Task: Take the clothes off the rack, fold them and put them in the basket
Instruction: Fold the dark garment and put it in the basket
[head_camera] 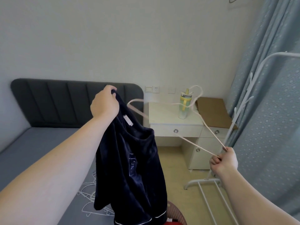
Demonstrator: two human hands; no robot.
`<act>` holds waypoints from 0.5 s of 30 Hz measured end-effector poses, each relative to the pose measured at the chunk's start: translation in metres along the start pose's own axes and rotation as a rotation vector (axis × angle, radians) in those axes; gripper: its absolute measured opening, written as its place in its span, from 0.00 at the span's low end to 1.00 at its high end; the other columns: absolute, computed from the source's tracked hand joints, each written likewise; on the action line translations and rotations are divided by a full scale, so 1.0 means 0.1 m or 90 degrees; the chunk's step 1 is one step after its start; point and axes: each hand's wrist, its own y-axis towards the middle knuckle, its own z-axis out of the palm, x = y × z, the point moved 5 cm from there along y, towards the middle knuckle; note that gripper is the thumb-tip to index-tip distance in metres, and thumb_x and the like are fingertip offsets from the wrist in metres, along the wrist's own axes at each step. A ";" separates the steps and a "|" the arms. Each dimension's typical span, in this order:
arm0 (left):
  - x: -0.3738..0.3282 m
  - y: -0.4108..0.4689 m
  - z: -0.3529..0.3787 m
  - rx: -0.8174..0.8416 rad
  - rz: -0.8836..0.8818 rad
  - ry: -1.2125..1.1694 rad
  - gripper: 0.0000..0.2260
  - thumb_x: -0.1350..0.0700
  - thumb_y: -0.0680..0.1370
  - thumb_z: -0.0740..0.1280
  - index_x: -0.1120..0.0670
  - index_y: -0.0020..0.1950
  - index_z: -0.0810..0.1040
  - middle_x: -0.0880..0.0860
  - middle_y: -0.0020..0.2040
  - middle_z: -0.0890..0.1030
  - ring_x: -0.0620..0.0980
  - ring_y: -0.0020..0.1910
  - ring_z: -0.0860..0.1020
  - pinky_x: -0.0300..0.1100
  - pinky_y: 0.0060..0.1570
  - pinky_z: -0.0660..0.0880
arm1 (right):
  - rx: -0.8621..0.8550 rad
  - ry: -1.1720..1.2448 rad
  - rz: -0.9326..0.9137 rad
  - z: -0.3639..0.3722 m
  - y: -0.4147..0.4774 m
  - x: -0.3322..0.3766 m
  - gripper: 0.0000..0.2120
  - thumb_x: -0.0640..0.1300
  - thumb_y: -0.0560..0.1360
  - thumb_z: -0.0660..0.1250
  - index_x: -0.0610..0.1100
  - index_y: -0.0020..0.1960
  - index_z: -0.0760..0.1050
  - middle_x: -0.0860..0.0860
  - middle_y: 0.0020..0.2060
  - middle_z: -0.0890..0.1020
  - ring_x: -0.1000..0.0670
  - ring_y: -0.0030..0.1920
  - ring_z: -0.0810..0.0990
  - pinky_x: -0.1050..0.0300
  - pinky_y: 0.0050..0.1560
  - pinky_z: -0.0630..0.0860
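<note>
Left grip (104, 103) pinches navy top (129, 168), label (128, 122) unreadable; right grip (224, 161) holds pink hanger (138, 112).

The top (129, 159) hanging below your left hand (104, 105) is dark navy, with white piping at its hem (and a pale stitched motif on the front). The hanger (138, 112) rising from your right hand (223, 161) is pale pink. Beyond it, the curtain (267, 119) is light blue, dotted.

Dark navy top (129, 168) hangs over wicker basket (177, 213).
</note>
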 end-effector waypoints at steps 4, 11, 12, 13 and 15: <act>-0.02 -0.10 0.05 0.060 0.066 0.001 0.11 0.53 0.82 0.58 0.44 0.60 0.76 0.47 0.46 0.81 0.52 0.44 0.78 0.47 0.42 0.74 | -0.037 0.051 0.054 -0.16 0.16 -0.24 0.09 0.43 0.78 0.55 0.50 0.39 0.63 0.53 0.27 0.59 0.53 0.24 0.58 0.59 0.24 0.53; 0.11 -0.29 0.28 0.371 0.151 0.019 0.04 0.45 0.75 0.70 0.44 0.43 0.81 0.40 0.44 0.81 0.40 0.46 0.79 0.41 0.46 0.76 | -0.018 -0.173 0.038 0.28 -0.02 -0.90 0.09 0.43 0.82 0.58 0.45 0.44 0.69 0.48 0.33 0.68 0.51 0.26 0.64 0.64 0.20 0.56; 0.21 -0.32 0.29 0.394 0.149 0.039 0.07 0.43 0.74 0.71 0.44 0.42 0.82 0.40 0.44 0.82 0.40 0.46 0.79 0.42 0.46 0.77 | -0.002 -0.220 0.035 0.35 -0.08 -1.04 0.10 0.44 0.83 0.58 0.44 0.44 0.70 0.47 0.33 0.69 0.50 0.26 0.65 0.63 0.20 0.59; 0.30 -0.34 0.31 0.421 0.142 0.054 0.08 0.41 0.73 0.72 0.45 0.41 0.82 0.41 0.43 0.82 0.41 0.46 0.79 0.43 0.47 0.78 | 0.019 -0.269 0.031 0.42 -0.13 -1.17 0.11 0.45 0.83 0.58 0.43 0.43 0.71 0.46 0.33 0.72 0.50 0.26 0.67 0.61 0.21 0.63; 0.51 -0.39 0.34 0.496 0.118 0.096 0.10 0.40 0.72 0.72 0.46 0.41 0.83 0.42 0.43 0.82 0.42 0.46 0.79 0.44 0.48 0.78 | 0.074 -0.343 0.029 0.56 -0.23 -1.46 0.16 0.47 0.84 0.56 0.40 0.42 0.71 0.43 0.37 0.77 0.48 0.28 0.72 0.58 0.27 0.70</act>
